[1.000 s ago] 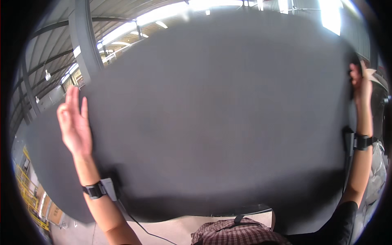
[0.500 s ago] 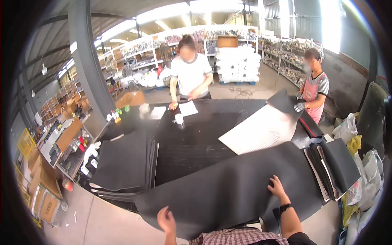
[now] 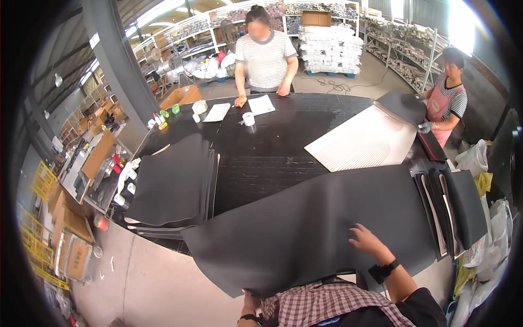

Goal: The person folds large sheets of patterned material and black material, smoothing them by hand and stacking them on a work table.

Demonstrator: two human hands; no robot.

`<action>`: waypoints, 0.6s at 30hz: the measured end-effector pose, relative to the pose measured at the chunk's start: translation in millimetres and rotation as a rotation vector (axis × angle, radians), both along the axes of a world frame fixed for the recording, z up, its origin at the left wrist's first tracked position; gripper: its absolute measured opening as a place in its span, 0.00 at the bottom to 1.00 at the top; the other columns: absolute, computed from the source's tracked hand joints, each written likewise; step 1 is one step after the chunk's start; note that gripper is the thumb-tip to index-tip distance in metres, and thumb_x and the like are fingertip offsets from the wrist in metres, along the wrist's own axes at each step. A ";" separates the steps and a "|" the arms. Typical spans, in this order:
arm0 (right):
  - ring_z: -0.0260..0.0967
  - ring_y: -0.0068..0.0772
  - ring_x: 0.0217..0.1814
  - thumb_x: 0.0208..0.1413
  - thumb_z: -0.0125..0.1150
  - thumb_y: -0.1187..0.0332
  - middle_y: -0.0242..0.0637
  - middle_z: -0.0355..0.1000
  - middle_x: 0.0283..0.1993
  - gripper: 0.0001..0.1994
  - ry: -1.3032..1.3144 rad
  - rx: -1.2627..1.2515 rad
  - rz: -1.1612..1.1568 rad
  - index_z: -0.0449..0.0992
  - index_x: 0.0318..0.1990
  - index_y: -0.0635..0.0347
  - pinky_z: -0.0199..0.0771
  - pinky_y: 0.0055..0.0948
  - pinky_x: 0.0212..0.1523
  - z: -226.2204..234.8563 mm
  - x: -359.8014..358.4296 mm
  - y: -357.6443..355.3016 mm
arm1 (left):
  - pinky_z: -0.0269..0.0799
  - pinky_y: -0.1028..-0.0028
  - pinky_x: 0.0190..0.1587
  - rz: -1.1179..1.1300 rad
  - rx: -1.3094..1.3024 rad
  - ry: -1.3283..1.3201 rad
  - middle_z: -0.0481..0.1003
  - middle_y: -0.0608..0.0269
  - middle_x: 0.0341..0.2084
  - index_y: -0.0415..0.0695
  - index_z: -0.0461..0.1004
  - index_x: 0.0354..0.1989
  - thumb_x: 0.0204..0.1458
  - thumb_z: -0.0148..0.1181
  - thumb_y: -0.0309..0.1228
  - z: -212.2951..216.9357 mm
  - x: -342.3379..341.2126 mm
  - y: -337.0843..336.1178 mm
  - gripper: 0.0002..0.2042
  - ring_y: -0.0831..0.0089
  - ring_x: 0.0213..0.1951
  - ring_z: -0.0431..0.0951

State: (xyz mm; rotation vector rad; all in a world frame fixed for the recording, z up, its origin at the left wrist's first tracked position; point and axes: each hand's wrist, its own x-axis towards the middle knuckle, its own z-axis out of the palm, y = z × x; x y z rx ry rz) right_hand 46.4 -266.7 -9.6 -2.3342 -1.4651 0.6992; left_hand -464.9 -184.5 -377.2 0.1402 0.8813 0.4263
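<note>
A large black sheet (image 3: pixel 310 218), smooth and rubber-like, stretches across the near side of the table and hangs over its front edge with soft waves. My left hand (image 3: pixel 250 301) is at the sheet's near edge, by its lower left corner; its fingers are mostly hidden there. Over the right half of the sheet, my right hand (image 3: pixel 368 241) is open, fingers apart and holding nothing. Whether it touches the surface I cannot tell. A black band circles each wrist.
Stacked black sheets (image 3: pixel 171 185) lie at left, folded ones (image 3: pixel 463 204) at right. Across the black table (image 3: pixel 261 147), a person (image 3: pixel 267 60) stands by papers and a white roll (image 3: pixel 248 119). Another gloved person (image 3: pixel 447 101) handles a pale-backed sheet (image 3: pixel 365 139). Bags (image 3: pixel 498 229) crowd the right.
My left hand has moved down and right to the sheet's near edge. My right hand has shifted slightly left over the sheet. The gloved person's sheet is curled over more. The view has tilted down.
</note>
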 end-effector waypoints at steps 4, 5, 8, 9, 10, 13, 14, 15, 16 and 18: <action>0.50 0.59 0.62 0.52 0.52 0.61 0.63 0.51 0.60 0.26 -0.004 0.105 0.229 0.61 0.51 0.77 0.57 0.39 0.59 7.7 -40.6 34.5 | 0.50 0.57 0.61 0.538 0.086 -0.095 0.61 0.57 0.57 0.43 0.59 0.58 0.53 0.36 0.59 109.8 58.1 48.7 0.34 0.56 0.59 0.57; 0.49 0.61 0.62 0.51 0.50 0.63 0.66 0.50 0.59 0.26 -0.057 0.054 0.165 0.60 0.50 0.81 0.58 0.40 0.58 0.3 -53.6 39.9 | 0.52 0.55 0.60 0.597 0.061 0.017 0.63 0.57 0.55 0.43 0.61 0.56 0.55 0.38 0.55 132.2 60.2 51.8 0.30 0.55 0.57 0.60; 0.49 0.65 0.61 0.50 0.48 0.68 0.73 0.49 0.57 0.25 -0.288 -0.027 0.189 0.58 0.49 0.86 0.59 0.41 0.57 -16.9 -81.7 44.2 | 0.55 0.53 0.58 0.647 0.131 0.072 0.66 0.57 0.52 0.43 0.65 0.53 0.56 0.41 0.48 140.6 26.7 34.5 0.24 0.55 0.54 0.64; 0.48 0.66 0.61 0.49 0.47 0.70 0.76 0.48 0.56 0.25 -0.470 -0.062 0.264 0.57 0.49 0.87 0.60 0.42 0.56 -21.2 -87.7 45.6 | 0.56 0.52 0.57 0.626 0.221 0.013 0.67 0.56 0.51 0.43 0.66 0.52 0.56 0.43 0.46 135.8 14.7 30.2 0.22 0.55 0.53 0.64; 0.48 0.63 0.62 0.47 0.46 0.73 0.73 0.47 0.58 0.25 -0.526 -0.075 0.282 0.56 0.51 0.85 0.58 0.42 0.58 -18.2 -89.5 44.6 | 0.58 0.51 0.56 0.787 0.080 0.054 0.67 0.55 0.51 0.43 0.65 0.52 0.56 0.44 0.46 156.7 18.9 28.9 0.22 0.54 0.52 0.65; 0.48 0.58 0.63 0.48 0.41 0.74 0.63 0.45 0.62 0.24 -0.073 0.192 -0.034 0.55 0.54 0.81 0.56 0.42 0.59 -19.5 -86.7 42.5 | 0.61 0.55 0.54 0.860 0.455 -0.027 0.64 0.59 0.54 0.41 0.60 0.56 0.54 0.46 0.48 260.0 21.9 9.4 0.27 0.58 0.54 0.64; 0.48 0.56 0.64 0.48 0.43 0.73 0.61 0.45 0.63 0.25 -0.012 0.257 -0.075 0.57 0.56 0.72 0.53 0.40 0.61 -19.3 -88.0 37.8 | 0.63 0.59 0.54 0.842 0.580 -0.021 0.65 0.58 0.52 0.42 0.60 0.56 0.57 0.43 0.47 308.1 27.0 7.4 0.25 0.60 0.52 0.66; 0.48 0.56 0.64 0.48 0.43 0.73 0.61 0.45 0.63 0.25 -0.006 0.260 -0.071 0.57 0.56 0.72 0.53 0.40 0.61 -12.9 -88.8 35.9 | 0.63 0.60 0.54 0.855 0.643 0.044 0.64 0.58 0.52 0.41 0.59 0.56 0.57 0.42 0.47 350.0 30.5 8.6 0.26 0.60 0.52 0.66; 0.46 0.58 0.65 0.50 0.44 0.70 0.62 0.43 0.64 0.25 0.094 0.325 -0.032 0.57 0.57 0.66 0.51 0.41 0.61 -4.1 -88.5 33.2 | 0.63 0.61 0.54 0.865 0.704 0.109 0.64 0.58 0.53 0.40 0.57 0.57 0.57 0.41 0.48 385.6 33.2 12.3 0.26 0.61 0.52 0.66; 0.43 0.60 0.65 0.51 0.46 0.68 0.64 0.40 0.64 0.25 0.192 0.386 0.004 0.57 0.59 0.61 0.49 0.42 0.62 6.1 -92.8 22.7 | 0.65 0.62 0.52 0.797 0.860 0.106 0.62 0.56 0.53 0.37 0.57 0.57 0.55 0.45 0.49 441.0 36.8 28.7 0.29 0.59 0.52 0.65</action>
